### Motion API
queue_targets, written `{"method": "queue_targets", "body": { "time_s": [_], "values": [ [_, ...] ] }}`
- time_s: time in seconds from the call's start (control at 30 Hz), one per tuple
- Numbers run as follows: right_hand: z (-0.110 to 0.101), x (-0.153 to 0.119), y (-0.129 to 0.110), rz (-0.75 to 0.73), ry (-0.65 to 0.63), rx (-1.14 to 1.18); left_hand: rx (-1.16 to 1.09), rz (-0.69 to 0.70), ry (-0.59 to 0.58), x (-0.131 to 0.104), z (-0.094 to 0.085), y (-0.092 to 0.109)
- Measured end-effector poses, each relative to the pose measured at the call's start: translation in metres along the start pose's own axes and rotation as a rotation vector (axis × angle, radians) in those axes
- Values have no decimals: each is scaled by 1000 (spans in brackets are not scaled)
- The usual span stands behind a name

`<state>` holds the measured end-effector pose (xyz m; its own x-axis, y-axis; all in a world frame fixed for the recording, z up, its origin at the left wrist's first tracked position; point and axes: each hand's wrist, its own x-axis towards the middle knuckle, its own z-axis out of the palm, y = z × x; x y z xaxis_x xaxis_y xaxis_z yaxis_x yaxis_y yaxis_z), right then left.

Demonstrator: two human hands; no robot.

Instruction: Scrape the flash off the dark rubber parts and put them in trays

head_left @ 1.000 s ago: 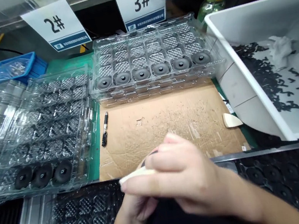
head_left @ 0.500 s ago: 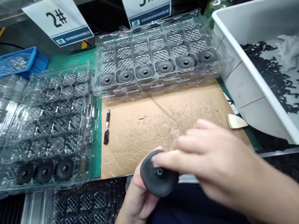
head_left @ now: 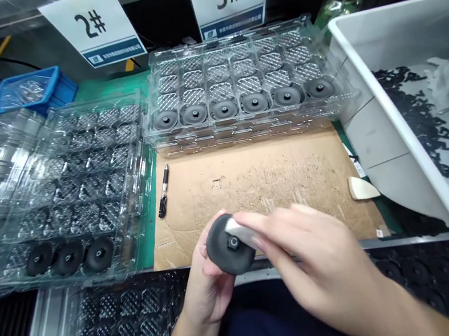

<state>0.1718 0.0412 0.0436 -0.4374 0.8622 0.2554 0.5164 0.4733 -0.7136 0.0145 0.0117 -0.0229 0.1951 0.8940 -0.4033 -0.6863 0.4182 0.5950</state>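
Near centre, the left hand (head_left: 208, 284) holds a black disc (head_left: 221, 249), its grip pinching the rim, the underside hidden. The right hand (head_left: 326, 254) has its grip pinching a pale wedge (head_left: 246, 236), partly covered, against the disc's face. In their near rows, the far clear tray (head_left: 243, 66) shows six discs (head_left: 215, 113), the left tray (head_left: 95, 185) three. The white bin (head_left: 379, 135), cut off at right, holds black scraps (head_left: 417, 113) too jumbled to count. The blue basket's (head_left: 60, 94) clear contents are hard to make out.

The black disc (head_left: 226, 253), mostly hidden behind the right fingers (head_left: 255, 221) a second ago, now shows its face; the pale pad (head_left: 242, 234), unseen half a second ago, shows against it.
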Motion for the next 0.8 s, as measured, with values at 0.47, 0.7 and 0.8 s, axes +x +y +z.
{"method": "queue_targets", "body": {
  "time_s": [0.47,0.7,0.8],
  "values": [
    [-3,-34,19,413,176,252,-72,63,-45,-1,7,2],
    [21,0,-12,-84,-9,166,-69,34,55,-9,-1,-4],
    [26,8,-6,-2,-126,170,-65,58,99,-9,-1,-10]
  ]
}}
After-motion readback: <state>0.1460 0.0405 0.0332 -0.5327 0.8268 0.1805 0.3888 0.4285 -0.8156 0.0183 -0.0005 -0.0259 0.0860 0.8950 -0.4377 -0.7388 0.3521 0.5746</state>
